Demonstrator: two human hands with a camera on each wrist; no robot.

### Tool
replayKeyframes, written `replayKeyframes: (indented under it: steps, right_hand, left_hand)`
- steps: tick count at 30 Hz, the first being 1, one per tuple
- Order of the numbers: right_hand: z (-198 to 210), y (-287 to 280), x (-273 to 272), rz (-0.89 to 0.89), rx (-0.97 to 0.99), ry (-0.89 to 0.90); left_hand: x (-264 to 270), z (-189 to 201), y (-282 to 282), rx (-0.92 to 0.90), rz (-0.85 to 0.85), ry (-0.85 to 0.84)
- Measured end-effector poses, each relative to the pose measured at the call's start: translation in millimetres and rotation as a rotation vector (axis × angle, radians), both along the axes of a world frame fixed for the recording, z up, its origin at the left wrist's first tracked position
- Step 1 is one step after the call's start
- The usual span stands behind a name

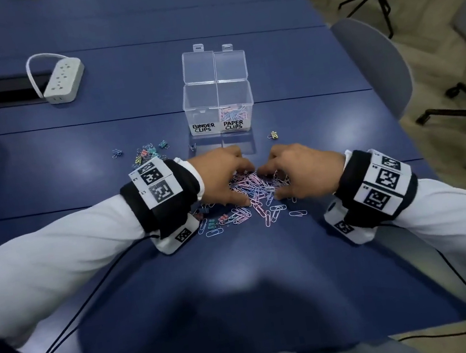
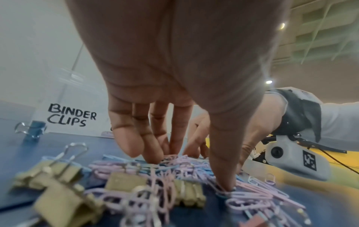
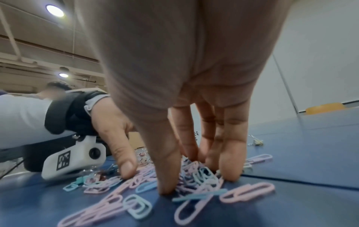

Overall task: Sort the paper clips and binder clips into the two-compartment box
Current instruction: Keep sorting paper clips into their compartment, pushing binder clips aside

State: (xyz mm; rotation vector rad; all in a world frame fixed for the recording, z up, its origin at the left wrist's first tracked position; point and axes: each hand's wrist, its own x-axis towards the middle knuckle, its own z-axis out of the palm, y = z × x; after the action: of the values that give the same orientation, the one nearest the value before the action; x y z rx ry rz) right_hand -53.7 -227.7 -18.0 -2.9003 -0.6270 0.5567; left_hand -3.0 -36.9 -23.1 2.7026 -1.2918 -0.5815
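A heap of pink and blue paper clips (image 1: 257, 187) lies on the blue table (image 1: 239, 266), in front of the clear two-compartment box (image 1: 217, 100). My left hand (image 1: 241, 182) and right hand (image 1: 272, 182) flank the heap. Fingertips and thumbs press down into it from both sides. In the left wrist view, the left hand (image 2: 187, 172) has straight fingers in the clips. The right hand (image 3: 198, 182) does likewise. The "PAPER CLIPS" side (image 1: 235, 112) holds clips; the "BINDER CLIPS" side (image 1: 201, 105) looks empty. Binder clips (image 1: 147, 154) cluster behind my left wrist.
Single binder clips (image 1: 273, 135) lie near the box, and a few more (image 1: 220, 219) sit by my left wrist among stray paper clips. A white power strip (image 1: 63, 80) sits at the far left. A grey chair (image 1: 375, 64) stands past the table's right edge.
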Motion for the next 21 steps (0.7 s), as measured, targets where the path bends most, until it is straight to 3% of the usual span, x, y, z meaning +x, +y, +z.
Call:
replayKeyframes:
  steps: [13, 21]
  right_hand:
    - [0.7, 1.4, 6.8, -0.129, 0.16, -0.122]
    - [28.6, -4.9, 16.6, -0.266, 0.298, -0.158]
  left_hand:
    - [13.6, 3.5, -4.3, -0.075, -0.036, -0.037]
    - [20.7, 6.2, -8.1, -0.116, -0.011, -0.025]
